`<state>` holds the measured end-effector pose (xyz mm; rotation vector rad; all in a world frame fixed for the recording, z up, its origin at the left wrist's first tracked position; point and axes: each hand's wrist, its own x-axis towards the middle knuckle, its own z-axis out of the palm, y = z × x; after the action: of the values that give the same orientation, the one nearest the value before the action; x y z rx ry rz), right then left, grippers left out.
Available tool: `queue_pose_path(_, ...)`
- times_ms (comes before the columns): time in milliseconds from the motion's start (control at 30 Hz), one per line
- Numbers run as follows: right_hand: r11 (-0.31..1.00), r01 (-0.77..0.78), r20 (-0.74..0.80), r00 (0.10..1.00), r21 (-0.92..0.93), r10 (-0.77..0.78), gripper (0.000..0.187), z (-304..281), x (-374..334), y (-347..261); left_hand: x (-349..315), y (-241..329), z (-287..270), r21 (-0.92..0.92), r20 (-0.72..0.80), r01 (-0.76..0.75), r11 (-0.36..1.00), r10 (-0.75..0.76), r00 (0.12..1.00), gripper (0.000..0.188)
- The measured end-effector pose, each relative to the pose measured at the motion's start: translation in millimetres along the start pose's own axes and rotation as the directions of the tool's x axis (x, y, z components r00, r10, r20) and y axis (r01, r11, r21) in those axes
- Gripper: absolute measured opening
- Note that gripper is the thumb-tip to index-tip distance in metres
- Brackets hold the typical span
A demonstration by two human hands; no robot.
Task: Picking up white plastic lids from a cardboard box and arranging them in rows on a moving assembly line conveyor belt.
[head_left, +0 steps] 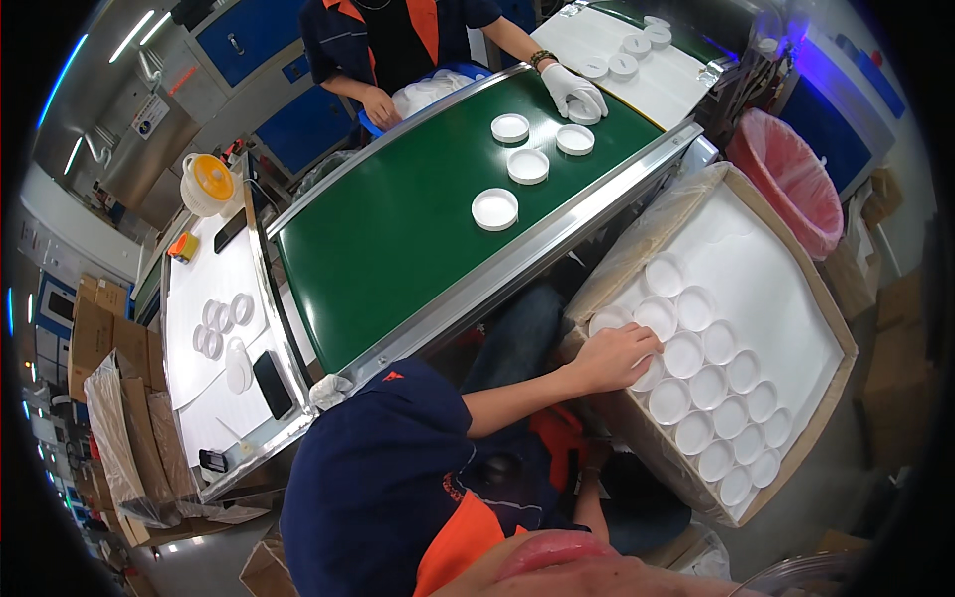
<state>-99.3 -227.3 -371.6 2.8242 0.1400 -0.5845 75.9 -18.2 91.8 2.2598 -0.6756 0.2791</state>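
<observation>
My left hand (614,359) reaches across into the open carton, its fingers bent down over a shallow white round lid (649,375) at the near left edge of the rows. Around it, several more white lids (682,354) lie side by side, open face up, on the white lining. My right forearm (592,507) shows below, beside the carton; the right hand is in shadow and its fingers cannot be made out.
Several white lids (495,209) stand on the green conveyor belt (378,249). Across it, a co-worker's gloved hand (577,95) touches another. The carton (836,388) stands at right, near a pink-lined bin (786,179). A side table (204,378) holds phones and more lids.
</observation>
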Motion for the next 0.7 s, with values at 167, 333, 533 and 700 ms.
queue_pose_path(167,0.999,-0.039,-0.009,0.999,-0.026,0.038,0.037,20,3,11,7,9,2,-0.012,0.002,-0.017,1.0,0.017,1.0,0.017)
queue_pose_path(333,1.0,-0.021,0.004,1.0,-0.02,0.021,0.037,18,2,8,5,6,1,-0.003,0.004,-0.007,1.0,0.007,1.0,0.017)
queue_pose_path(533,1.0,-0.011,0.02,1.0,-0.017,0.012,0.037,12,0,9,5,5,2,0.002,0.002,-0.017,1.0,0.017,1.0,0.018)
queue_pose_path(700,1.0,0.002,0.036,0.999,-0.006,-0.001,0.037,10,0,5,5,6,3,0.001,0.018,-0.003,1.0,0.003,1.0,0.018)
